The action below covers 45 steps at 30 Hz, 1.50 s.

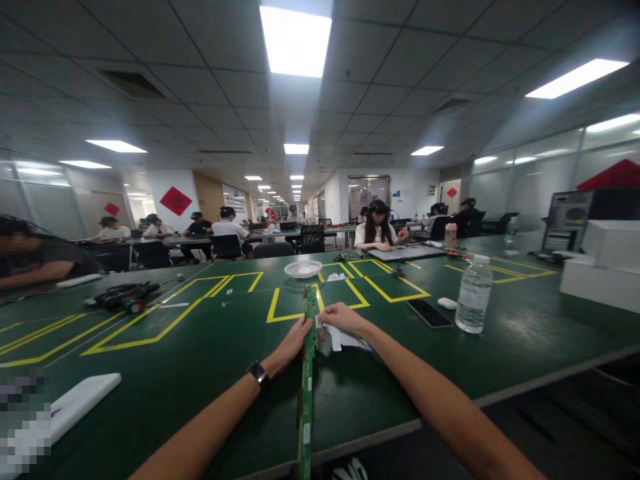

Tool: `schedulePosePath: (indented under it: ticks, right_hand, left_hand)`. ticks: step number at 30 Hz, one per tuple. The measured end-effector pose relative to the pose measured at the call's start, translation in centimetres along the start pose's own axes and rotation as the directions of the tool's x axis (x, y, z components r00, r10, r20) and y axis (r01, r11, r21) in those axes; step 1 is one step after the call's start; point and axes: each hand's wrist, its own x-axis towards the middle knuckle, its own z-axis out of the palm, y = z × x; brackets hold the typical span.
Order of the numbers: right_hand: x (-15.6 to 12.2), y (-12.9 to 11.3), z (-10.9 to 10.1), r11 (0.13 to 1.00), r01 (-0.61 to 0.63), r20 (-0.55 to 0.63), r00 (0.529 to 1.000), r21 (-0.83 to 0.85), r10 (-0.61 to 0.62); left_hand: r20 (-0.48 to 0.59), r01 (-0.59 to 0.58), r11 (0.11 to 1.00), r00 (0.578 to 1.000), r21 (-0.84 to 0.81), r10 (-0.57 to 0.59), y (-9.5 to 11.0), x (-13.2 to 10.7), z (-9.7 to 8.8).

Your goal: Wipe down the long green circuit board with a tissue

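A long narrow green circuit board [307,393] stands on edge on the green table [200,360], running away from me. My left hand [295,341] grips its left side near the middle, a black watch on that wrist. My right hand [343,319] is closed on the board's right side, fingers pinched against it. A white slip of paper [336,339] lies under or in the right hand; I cannot tell which.
A water bottle [473,295], a black phone [429,313] and a small white object [447,303] lie to the right. A clear plastic dish [303,269] sits ahead, black tools [125,296] at the left, a white box [83,400] near left. Several people sit at the far tables.
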Motion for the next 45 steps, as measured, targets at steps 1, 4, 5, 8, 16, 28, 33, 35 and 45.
schedulePosePath:
  ticks: [1, 4, 5, 8, 16, 28, 33, 35, 45]
  right_hand:
    - [0.2, 0.3, -0.5, 1.0, -0.017, -0.024, 1.0, -0.02, 0.016]
    - [0.4, 1.5, -2.8, 0.979, -0.089, -0.192, 0.98, -0.182, 0.054]
    - [0.4, 2.0, -3.7, 0.953, -0.13, -0.278, 0.959, -0.273, 0.052]
    - [-0.2, 3.7, -6.7, 0.773, -0.362, -0.502, 0.862, -0.521, 0.065]
    - [-1.1, 6.1, -10.0, 0.497, -0.367, -0.437, 0.899, -0.786, -0.027]
    - [0.2, 8.1, -8.8, 0.379, -0.405, -0.422, 0.906, -0.832, 0.04]
    - [0.5, 8.4, -8.8, 0.386, -0.451, -0.485, 0.874, -0.805, 0.011]
    - [0.6, 8.3, -8.8, 0.384, -0.422, -0.463, 0.886, -0.822, -0.017]
    - [0.6, 7.6, -9.0, 0.393, -0.394, -0.405, 0.912, -0.831, 0.056]
  left_hand:
    - [-0.018, -0.01, 1.0, 1.0, -0.001, 0.01, -0.1, 0.3, -0.4]
    - [-0.2, -0.024, 0.995, 0.979, 0.1, 0.044, -0.4, 1.0, -2.5]
    - [-0.265, -0.014, 0.988, 0.963, 0.153, 0.055, -0.4, 1.1, -3.5]
    - [-0.373, 0.042, 0.959, 0.925, 0.28, 0.069, -0.4, 1.3, -6.0]
    - [-0.34, -0.062, 0.901, 0.913, 0.428, 0.225, -1.0, 1.9, -7.0]
    - [-0.256, -0.109, 0.827, 0.921, 0.551, 0.293, -1.8, 2.3, -7.3]
    - [-0.199, -0.134, 0.745, 0.919, 0.654, 0.34, -2.2, 2.5, -7.4]
    - [-0.184, -0.142, 0.728, 0.919, 0.671, 0.35, -2.3, 2.5, -7.4]
    - [-0.118, -0.193, 0.689, 0.919, 0.699, 0.377, -2.3, 2.3, -7.1]
